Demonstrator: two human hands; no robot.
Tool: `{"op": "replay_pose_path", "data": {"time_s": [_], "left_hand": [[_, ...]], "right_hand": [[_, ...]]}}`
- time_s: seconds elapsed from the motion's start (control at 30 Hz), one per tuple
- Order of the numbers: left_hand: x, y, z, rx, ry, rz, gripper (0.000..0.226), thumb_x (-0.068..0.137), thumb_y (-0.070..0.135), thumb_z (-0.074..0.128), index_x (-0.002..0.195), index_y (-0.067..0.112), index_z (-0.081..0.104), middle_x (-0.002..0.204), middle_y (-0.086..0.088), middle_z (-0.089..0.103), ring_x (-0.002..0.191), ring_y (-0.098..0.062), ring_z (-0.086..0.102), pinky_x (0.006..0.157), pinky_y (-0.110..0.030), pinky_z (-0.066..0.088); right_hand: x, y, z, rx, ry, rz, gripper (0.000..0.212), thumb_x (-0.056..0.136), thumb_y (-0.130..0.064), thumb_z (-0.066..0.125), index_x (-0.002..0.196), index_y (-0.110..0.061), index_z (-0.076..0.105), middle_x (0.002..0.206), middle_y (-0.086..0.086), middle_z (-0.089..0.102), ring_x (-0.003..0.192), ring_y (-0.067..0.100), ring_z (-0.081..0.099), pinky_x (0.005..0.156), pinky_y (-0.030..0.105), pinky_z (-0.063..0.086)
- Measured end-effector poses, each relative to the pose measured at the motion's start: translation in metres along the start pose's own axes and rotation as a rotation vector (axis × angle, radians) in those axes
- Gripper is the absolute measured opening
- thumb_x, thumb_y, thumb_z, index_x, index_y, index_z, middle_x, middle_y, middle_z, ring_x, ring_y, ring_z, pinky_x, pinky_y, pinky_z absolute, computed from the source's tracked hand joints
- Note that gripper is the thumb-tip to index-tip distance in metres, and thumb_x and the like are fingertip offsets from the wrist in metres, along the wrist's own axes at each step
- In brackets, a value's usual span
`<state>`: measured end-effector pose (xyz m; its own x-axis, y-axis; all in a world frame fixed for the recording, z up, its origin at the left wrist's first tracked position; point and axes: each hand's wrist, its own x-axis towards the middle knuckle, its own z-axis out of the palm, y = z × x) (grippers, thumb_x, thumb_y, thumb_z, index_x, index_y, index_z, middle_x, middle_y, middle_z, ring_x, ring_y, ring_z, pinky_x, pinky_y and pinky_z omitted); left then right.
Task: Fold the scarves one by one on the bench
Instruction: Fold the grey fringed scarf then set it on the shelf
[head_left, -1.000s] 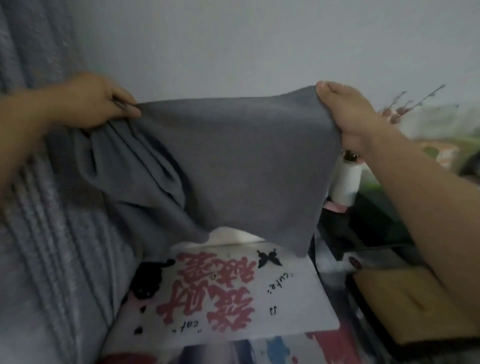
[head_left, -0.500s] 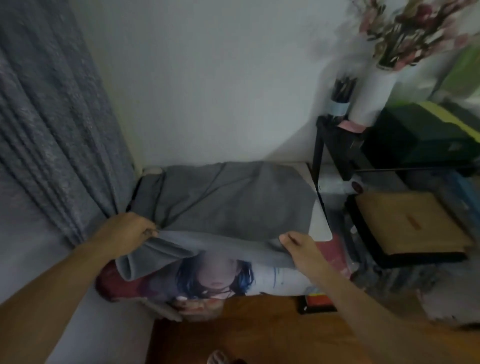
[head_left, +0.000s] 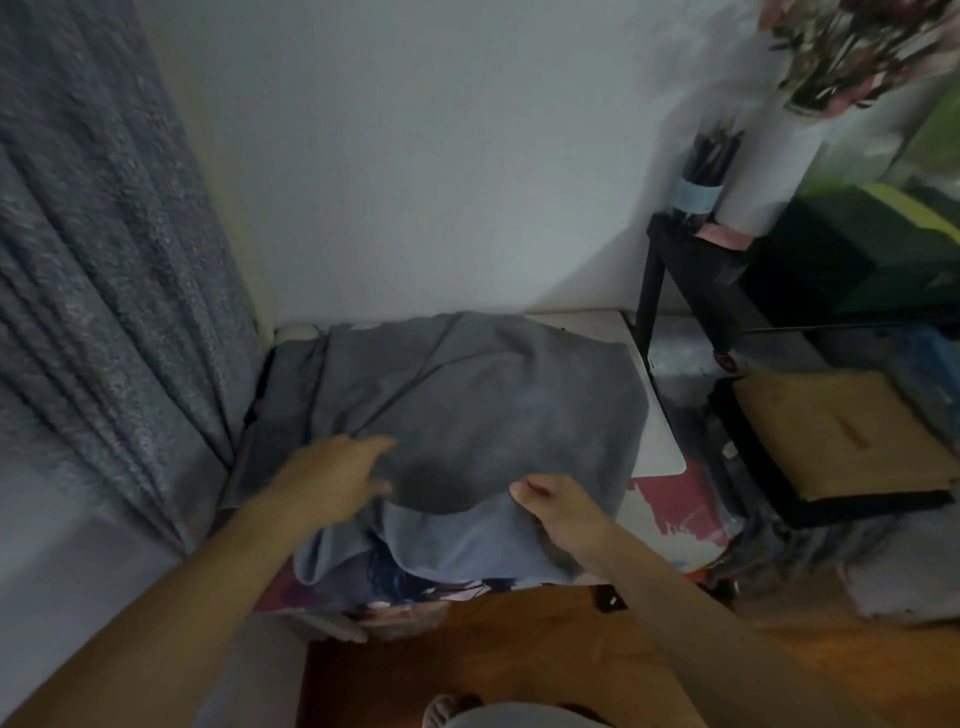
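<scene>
Pinching the grey scarf's (head_left: 467, 405) near edge, right hand (head_left: 558, 506) grips; left hand (head_left: 332, 480) rests flat, released.

Bench (head_left: 660, 415) w/ printed cover; grey scarf (head_left: 467, 405) spread on top

My plain grey scarf (head_left: 483, 415), white counter (head_left: 657, 431) with red print, speckled blue-grey curtain (head_left: 104, 270), pink flowers (head_left: 841, 47), tan board (head_left: 831, 436).
</scene>
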<state>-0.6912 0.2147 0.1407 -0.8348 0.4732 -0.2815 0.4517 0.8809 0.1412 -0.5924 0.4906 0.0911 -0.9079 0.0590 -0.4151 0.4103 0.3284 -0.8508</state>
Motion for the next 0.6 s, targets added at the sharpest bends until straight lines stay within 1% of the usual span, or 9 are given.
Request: {"op": "replay_pose_path", "data": {"time_s": [0.07, 0.13, 0.2, 0.27, 0.37, 0.47, 0.53, 0.57, 0.6], "left_hand": [[0.009, 0.031, 0.0, -0.208, -0.08, 0.119, 0.064, 0.088, 0.052, 0.068, 0.144, 0.053, 0.039, 0.111, 0.011, 0.067, 0.101, -0.012, 0.063, 0.076, -0.022, 0.046], [0.02, 0.054, 0.009, -0.362, -0.133, 0.202, 0.045, 0.085, 0.049, 0.072, 0.127, 0.048, 0.056, 0.103, 0.015, 0.068, 0.094, -0.007, 0.063, 0.077, -0.021, 0.046], [0.031, 0.066, 0.021, -0.406, -0.194, 0.157, 0.016, 0.086, 0.041, 0.074, 0.096, 0.036, 0.062, 0.083, 0.014, 0.064, 0.079, -0.005, 0.061, 0.073, -0.023, 0.047], [0.04, 0.067, 0.036, -0.47, -0.224, 0.082, 0.019, 0.09, 0.036, 0.071, 0.085, 0.019, 0.064, 0.071, 0.009, 0.063, 0.067, -0.005, 0.057, 0.068, -0.028, 0.047], [0.044, 0.07, 0.044, -0.547, -0.161, 0.007, 0.023, 0.093, 0.028, 0.07, 0.076, 0.017, 0.058, 0.058, 0.016, 0.056, 0.059, 0.004, 0.052, 0.062, -0.023, 0.041], [0.037, 0.068, 0.037, -0.511, -0.094, -0.057, 0.01, 0.091, 0.039, 0.069, 0.091, 0.032, 0.062, 0.073, 0.018, 0.057, 0.074, -0.002, 0.059, 0.066, -0.012, 0.042], [0.027, 0.06, 0.028, -0.439, -0.045, -0.102, 0.015, 0.087, 0.039, 0.071, 0.076, 0.035, 0.062, 0.068, 0.011, 0.06, 0.072, -0.011, 0.063, 0.07, -0.025, 0.05], [0.02, 0.056, 0.023, -0.461, -0.006, -0.11, 0.023, 0.086, 0.03, 0.075, 0.068, 0.036, 0.061, 0.064, 0.011, 0.06, 0.066, -0.008, 0.062, 0.07, -0.028, 0.052], [0.013, 0.051, 0.019, -0.49, 0.047, -0.1, 0.034, 0.083, 0.017, 0.077, 0.063, 0.036, 0.06, 0.06, 0.013, 0.06, 0.059, -0.003, 0.059, 0.066, -0.023, 0.052]], "right_hand": [[0.007, -0.02, 0.016, -0.122, -0.018, -0.195, 0.037, 0.102, -0.028, 0.054, 0.071, -0.009, 0.054, 0.066, 0.003, 0.05, 0.063, 0.008, 0.045, 0.067, 0.029, 0.037], [0.013, -0.034, 0.029, -0.153, -0.058, -0.303, 0.034, 0.102, -0.024, 0.055, 0.071, -0.009, 0.061, 0.063, -0.001, 0.051, 0.058, 0.004, 0.042, 0.061, 0.024, 0.034], [0.017, -0.037, 0.033, -0.122, -0.061, -0.326, 0.033, 0.101, -0.024, 0.056, 0.069, -0.027, 0.063, 0.061, -0.009, 0.053, 0.058, 0.004, 0.046, 0.061, 0.021, 0.036], [0.025, -0.029, 0.029, -0.073, -0.062, -0.289, 0.037, 0.101, -0.025, 0.058, 0.066, -0.038, 0.059, 0.06, -0.012, 0.054, 0.059, 0.004, 0.048, 0.061, 0.022, 0.037], [0.049, -0.01, 0.01, -0.017, -0.039, -0.131, 0.036, 0.101, -0.029, 0.057, 0.065, -0.033, 0.058, 0.058, -0.011, 0.05, 0.057, 0.004, 0.045, 0.059, 0.024, 0.036], [0.088, 0.026, -0.046, -0.049, 0.303, 0.136, 0.017, 0.102, -0.025, 0.054, 0.093, -0.013, 0.063, 0.082, 0.001, 0.062, 0.078, 0.016, 0.058, 0.071, 0.028, 0.044], [0.103, 0.06, -0.094, -0.031, 0.545, 0.394, 0.025, 0.099, -0.02, 0.053, 0.108, 0.002, 0.062, 0.098, 0.014, 0.065, 0.092, 0.031, 0.062, 0.081, 0.036, 0.05], [0.104, 0.074, -0.111, 0.043, 0.595, 0.509, 0.031, 0.097, -0.02, 0.053, 0.112, 0.006, 0.061, 0.102, 0.019, 0.066, 0.093, 0.034, 0.064, 0.083, 0.041, 0.054], [0.102, 0.083, -0.121, 0.156, 0.617, 0.579, 0.035, 0.094, -0.021, 0.053, 0.116, 0.007, 0.06, 0.103, 0.02, 0.066, 0.091, 0.036, 0.066, 0.083, 0.044, 0.057]]}}
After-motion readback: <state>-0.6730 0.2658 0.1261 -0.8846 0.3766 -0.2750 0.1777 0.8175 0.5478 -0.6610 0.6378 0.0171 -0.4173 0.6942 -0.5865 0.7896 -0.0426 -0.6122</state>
